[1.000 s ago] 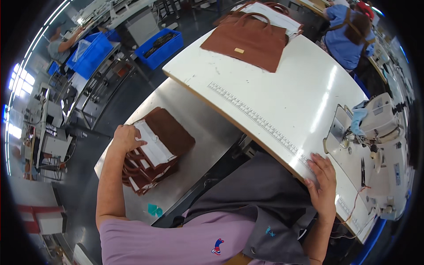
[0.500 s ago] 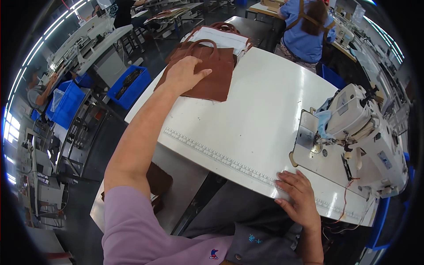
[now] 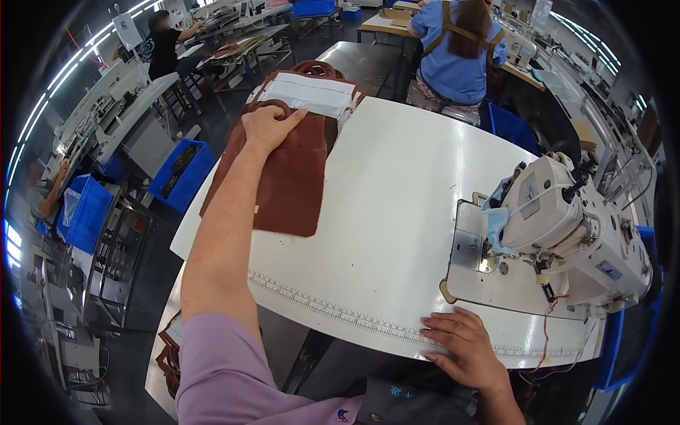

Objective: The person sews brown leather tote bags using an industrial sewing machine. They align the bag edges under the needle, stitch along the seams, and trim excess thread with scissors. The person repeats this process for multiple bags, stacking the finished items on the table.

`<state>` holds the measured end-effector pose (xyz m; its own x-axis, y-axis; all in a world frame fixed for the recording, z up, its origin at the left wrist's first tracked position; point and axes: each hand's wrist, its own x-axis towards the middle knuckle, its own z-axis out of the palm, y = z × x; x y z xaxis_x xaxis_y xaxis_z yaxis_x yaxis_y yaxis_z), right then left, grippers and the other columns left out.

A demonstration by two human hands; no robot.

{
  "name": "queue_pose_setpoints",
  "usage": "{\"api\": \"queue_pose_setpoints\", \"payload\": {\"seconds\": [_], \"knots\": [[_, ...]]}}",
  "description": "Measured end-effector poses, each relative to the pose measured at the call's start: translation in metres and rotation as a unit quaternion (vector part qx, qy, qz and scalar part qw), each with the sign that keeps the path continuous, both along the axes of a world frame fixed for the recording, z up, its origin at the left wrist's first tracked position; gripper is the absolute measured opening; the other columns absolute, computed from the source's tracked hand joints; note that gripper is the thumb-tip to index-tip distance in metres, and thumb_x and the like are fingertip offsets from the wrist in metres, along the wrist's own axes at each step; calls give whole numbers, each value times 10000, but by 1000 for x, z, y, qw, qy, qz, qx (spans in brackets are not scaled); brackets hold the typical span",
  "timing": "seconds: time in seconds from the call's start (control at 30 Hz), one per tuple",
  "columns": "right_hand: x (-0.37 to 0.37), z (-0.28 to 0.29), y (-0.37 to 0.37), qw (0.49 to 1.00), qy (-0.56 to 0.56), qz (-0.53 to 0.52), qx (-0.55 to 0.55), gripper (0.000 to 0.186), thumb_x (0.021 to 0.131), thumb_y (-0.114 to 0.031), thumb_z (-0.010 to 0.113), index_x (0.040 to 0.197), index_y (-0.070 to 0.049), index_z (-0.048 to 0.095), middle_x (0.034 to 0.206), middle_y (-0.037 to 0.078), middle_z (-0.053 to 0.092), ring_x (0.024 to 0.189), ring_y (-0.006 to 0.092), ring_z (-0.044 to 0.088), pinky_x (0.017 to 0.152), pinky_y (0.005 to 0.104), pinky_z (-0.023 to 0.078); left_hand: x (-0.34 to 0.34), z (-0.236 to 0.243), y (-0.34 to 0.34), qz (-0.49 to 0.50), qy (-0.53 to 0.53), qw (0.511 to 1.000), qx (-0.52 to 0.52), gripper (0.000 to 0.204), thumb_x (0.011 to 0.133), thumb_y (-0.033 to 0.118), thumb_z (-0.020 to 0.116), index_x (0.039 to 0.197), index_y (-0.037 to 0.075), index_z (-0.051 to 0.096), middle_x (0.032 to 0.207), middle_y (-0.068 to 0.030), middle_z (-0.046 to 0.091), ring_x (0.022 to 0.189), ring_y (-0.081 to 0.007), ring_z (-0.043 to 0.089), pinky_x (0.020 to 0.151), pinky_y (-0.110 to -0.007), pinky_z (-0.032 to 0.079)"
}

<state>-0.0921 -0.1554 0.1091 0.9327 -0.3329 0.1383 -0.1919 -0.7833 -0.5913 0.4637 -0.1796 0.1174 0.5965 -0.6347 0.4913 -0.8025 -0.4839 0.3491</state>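
Observation:
At the far left of the white sewing table, my left hand (image 3: 268, 129) is closed round the handle end of a brown bag panel (image 3: 292, 188). Its fingertips are hidden behind the panel's top edge, and the thumb points to the right. Just beyond lies a stack of similar brown pieces with a white sheet (image 3: 309, 93) on top and looped brown handles (image 3: 317, 69) at its far end. My right hand (image 3: 462, 348) rests empty at the near table edge, fingers stretched out over the printed ruler strip (image 3: 340, 319).
A white sewing machine (image 3: 549, 205) stands on the right of the white table (image 3: 382, 205), a light-blue cloth (image 3: 498, 230) hanging on it. Red thread (image 3: 546, 333) trails to the near edge. Blue bins (image 3: 183, 170) stand on the floor. A person in blue (image 3: 453, 53) sits beyond the table.
The brown panel has come nearer to me and away from the stack, with my left hand now at its handle end. My right hand stays at the table edge. The whole view has shifted slightly.

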Motion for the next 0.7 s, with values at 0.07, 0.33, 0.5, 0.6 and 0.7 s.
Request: {"api": "queue_pose_setpoints", "payload": {"seconds": [0.07, 0.33, 0.5, 0.6, 0.7], "knots": [[1, 0, 1, 1000, -2, -1, 7, 384, 845, -254, 825, 1194, -117, 743, 1342, 31, 704, 1327, 225, 599, 1178, 475, 379, -8, 4, 24, -51, 4, 989, -140, 641, 846, 521, 829, 543, 39, 534, 523, -26, 503, 548, -141, 477, 586, -354, 381], [4, 0, 4, 999, -11, -3, -31, 389, 861, -259, 807, 1214, -114, 730, 1359, 50, 684, 1324, 248, 587, 1160, 473, 376, -144, 71, 106, -185, 106, 964, -158, 642, 893, 291, 848, 519, 40, 391, 507, 31, 323, 539, -44, 287, 481, -335, 219], [-3, -6, 6, 999, -49, -11, -20, 393, 876, -244, 790, 1231, -94, 709, 1363, 80, 672, 1309, 280, 590, 1159, 505, 393, -249, 60, 94, -286, 57, 956, -25, 621, 880, 439, 822, 562, 60, 447, 562, -26, 429, 563, -140, 402, 681, -394, 305], [-7, -13, 5, 995, -89, -22, -34, 397, 887, -225, 780, 1250, -89, 694, 1349, 89, 671, 1296, 292, 594, 1160, 507, 401, -280, 21, 69, -295, 58, 954, 20, 581, 869, 621, 754, 691, 73, 681, 814, -42, 652, 801, -208, 595, 956, -453, 319], [-26, -15, 6, 992, -84, -46, -80, 402, 892, -208, 773, 1265, -85, 684, 1335, 91, 672, 1293, 296, 597, 1160, 504, 407, -294, -13, 42, -305, 21, 952, 17, 552, 885, 638, 725, 1051, 113, 757, 1242, -40, 640, 1166, -233, 580, 1110, -453, 294]]}}
